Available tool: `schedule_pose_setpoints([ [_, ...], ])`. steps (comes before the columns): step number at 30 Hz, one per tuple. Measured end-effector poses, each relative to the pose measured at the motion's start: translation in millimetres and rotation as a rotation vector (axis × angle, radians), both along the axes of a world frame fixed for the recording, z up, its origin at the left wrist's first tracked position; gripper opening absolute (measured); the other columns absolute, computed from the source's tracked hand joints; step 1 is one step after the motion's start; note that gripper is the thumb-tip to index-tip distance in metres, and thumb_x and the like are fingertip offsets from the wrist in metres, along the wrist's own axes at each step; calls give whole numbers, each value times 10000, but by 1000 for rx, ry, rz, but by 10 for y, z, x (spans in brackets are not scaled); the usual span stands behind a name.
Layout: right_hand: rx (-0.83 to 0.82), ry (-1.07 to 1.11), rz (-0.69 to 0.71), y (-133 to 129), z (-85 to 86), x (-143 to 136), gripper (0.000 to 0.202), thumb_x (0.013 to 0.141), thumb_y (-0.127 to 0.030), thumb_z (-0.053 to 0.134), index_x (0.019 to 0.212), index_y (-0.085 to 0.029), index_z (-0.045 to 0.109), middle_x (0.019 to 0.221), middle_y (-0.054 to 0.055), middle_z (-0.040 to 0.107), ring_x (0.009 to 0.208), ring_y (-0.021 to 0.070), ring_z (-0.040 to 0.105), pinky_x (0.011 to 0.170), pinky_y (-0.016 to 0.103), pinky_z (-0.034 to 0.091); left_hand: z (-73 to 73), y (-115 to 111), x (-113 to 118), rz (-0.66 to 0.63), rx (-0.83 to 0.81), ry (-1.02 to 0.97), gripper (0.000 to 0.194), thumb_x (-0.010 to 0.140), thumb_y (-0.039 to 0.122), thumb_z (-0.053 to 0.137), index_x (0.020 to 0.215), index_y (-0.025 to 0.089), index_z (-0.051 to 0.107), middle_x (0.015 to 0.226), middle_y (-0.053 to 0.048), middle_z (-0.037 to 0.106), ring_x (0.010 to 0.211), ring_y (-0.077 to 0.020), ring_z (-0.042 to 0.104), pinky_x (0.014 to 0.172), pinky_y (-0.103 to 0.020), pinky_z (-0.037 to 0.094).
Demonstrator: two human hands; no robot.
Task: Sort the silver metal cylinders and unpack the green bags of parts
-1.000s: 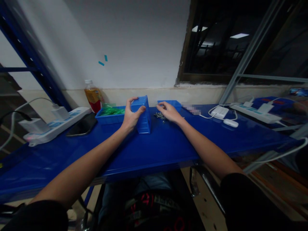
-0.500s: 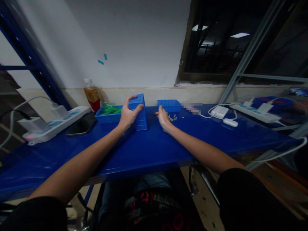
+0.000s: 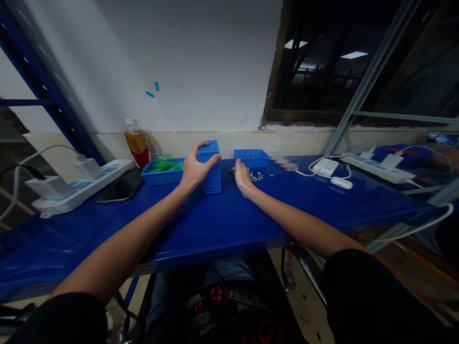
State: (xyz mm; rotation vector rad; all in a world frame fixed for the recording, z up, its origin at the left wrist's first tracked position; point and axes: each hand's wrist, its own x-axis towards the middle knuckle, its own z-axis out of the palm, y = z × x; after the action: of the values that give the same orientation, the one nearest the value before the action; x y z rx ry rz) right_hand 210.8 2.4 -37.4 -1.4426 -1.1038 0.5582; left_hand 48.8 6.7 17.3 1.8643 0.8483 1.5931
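The biggest thing is the pale wall [image 3: 201, 62], behind the standing box [image 3: 214, 179]. Next is the shiny blue table [image 3: 215, 224], which is under the standing box. Far to the left of that box lies a long white power strip [image 3: 68, 203] with plugs in it. Another power strip [image 3: 398, 176] lies far to its right.

Just left of the standing box is a low blue tray [image 3: 161, 178] full of green bits [image 3: 165, 165]. The standing box is up on one side on the table. The left hand [image 3: 196, 172] is clamped on it, fingers over the top and thumb on the near side.

The right hand [image 3: 244, 180] is to the right of the box, apart from it. It is open, with its fingers out and its palm turned to the box. A small blue tray [image 3: 251, 154] sits behind and to the right of the box. A bottle [image 3: 139, 145] and a dark phone [image 3: 122, 186] are to its left.

A white charger [image 3: 325, 166] and a little white case [image 3: 341, 183] lie well to its right. Smallest are the shiny metal bits [image 3: 258, 176], also right of the box, near the right hand. I can't tell if that hand touches them.
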Motion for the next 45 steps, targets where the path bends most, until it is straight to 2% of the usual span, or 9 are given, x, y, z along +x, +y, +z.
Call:
schedule_pose_setpoints([
  [12,30,6,-14,31,-50,8,604,869,-680,190,925,-210,565,1010,114,629,1058,258,550,956,406,371,77,-10,65,3,18,76,533,632,469,728,1080,227,572,855,-21,606,824,-225,573,839,-370,441],
  [17,11,-15,-15,33,-39,4,561,888,-640,211,890,-206,567,1021,115,630,1011,256,567,927,396,382,80,-17,76,-34,-19,14,518,601,408,761,1054,236,579,868,-21,604,874,-236,563,837,-359,440],
  [22,9,-21,20,29,7,15,570,847,-697,270,863,-210,565,966,97,636,967,252,574,895,388,392,131,-13,87,-62,-14,52,493,596,360,760,1046,247,594,845,-12,605,862,-237,562,842,-362,440],
  [25,11,-61,57,23,64,44,550,827,-705,326,828,-211,569,909,83,642,935,254,579,874,386,400,228,27,110,-91,3,176,467,589,327,755,1029,242,622,839,-15,614,835,-236,566,827,-354,443],
  [29,32,-116,50,32,156,128,473,839,-646,386,787,-210,561,873,78,643,913,263,581,853,394,409,447,115,171,-210,10,364,430,538,258,760,955,228,660,829,-18,632,831,-239,573,821,-349,442],
  [33,64,-162,69,37,244,223,384,860,-554,435,773,-205,570,824,67,646,883,255,589,856,391,411,732,216,234,-236,36,377,377,553,221,732,919,215,643,827,-12,625,899,-257,567,848,-371,436],
  [37,236,-287,126,-57,398,267,357,886,-486,425,809,-184,599,807,72,640,864,246,596,851,378,411,914,327,268,-160,124,267,398,666,295,692,1029,180,574,851,-21,593,977,-266,549,899,-419,412],
  [41,454,-347,225,-188,596,217,311,863,-452,484,955,-176,595,892,66,633,873,209,592,816,334,437,817,426,275,-97,220,157,576,701,506,674,1137,178,488,946,-55,591,998,-267,560,912,-437,416],
  [45,489,-568,270,-136,748,96,279,799,-348,595,1020,-179,573,916,56,630,846,201,584,781,329,463,604,532,279,-110,196,48,686,729,672,554,1225,225,400,1033,-80,590,999,-262,583,888,-440,452],
])
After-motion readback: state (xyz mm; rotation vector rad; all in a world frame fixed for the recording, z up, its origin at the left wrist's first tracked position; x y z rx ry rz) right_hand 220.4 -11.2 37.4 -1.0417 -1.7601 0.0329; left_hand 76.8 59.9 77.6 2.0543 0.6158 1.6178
